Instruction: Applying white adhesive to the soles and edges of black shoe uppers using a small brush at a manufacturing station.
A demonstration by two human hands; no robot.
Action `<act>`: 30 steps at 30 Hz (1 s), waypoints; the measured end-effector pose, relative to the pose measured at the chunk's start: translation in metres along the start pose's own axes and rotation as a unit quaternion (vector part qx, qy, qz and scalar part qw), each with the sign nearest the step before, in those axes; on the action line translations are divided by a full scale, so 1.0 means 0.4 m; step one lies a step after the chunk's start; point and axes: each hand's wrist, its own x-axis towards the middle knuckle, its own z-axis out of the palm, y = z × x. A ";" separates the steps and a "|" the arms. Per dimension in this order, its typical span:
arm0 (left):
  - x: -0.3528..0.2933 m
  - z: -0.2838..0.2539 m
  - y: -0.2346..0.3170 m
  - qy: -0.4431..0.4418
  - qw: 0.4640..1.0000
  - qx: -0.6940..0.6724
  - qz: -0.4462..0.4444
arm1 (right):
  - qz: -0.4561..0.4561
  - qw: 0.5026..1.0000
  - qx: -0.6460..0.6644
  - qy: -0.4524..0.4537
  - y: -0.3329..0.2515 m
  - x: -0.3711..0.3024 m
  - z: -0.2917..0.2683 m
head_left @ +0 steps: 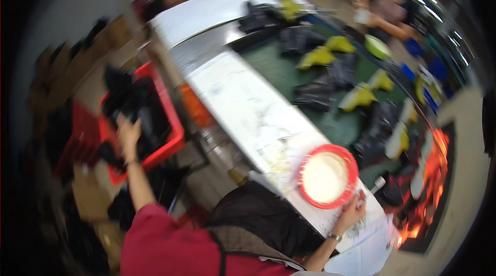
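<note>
My left hand [128,135] reaches over a red crate [178,139] at the left, its fingers apart above a heap of soft black pieces [142,103]. Whether a fingertip touches them is blurred. On the white tabletop at the right, my right hand [353,212] is closed beside a red bowl [308,193] holding a creamy white paste [324,177]. What those fingers grip, if anything, is too blurred to make out. A small white object [378,183] is just beyond the right hand, over the table's far edge.
Past the narrow white table [243,105], a green belt [271,77] carries black shoe uppers [315,92] and yellow-green pieces [357,98]. An orange glow [439,178] shows at right. A co-worker [390,12] is across the belt. Cardboard boxes [93,51] line the left wall.
</note>
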 end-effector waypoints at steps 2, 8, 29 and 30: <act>0.034 0.002 -0.282 -0.072 0.995 -0.063 -0.034 | 0.019 0.998 0.053 -0.038 -0.010 -0.008 0.054; 0.051 0.064 -0.255 -0.080 0.987 0.018 -0.142 | 0.030 0.993 0.116 -0.009 -0.042 -0.008 0.016; -0.495 -0.023 0.693 -0.868 0.233 -0.400 0.182 | -0.099 0.920 0.215 -0.311 -0.445 -0.054 0.064; -0.529 -0.007 0.706 -0.886 0.184 -0.374 0.203 | -0.152 0.910 0.214 -0.320 -0.454 -0.053 0.090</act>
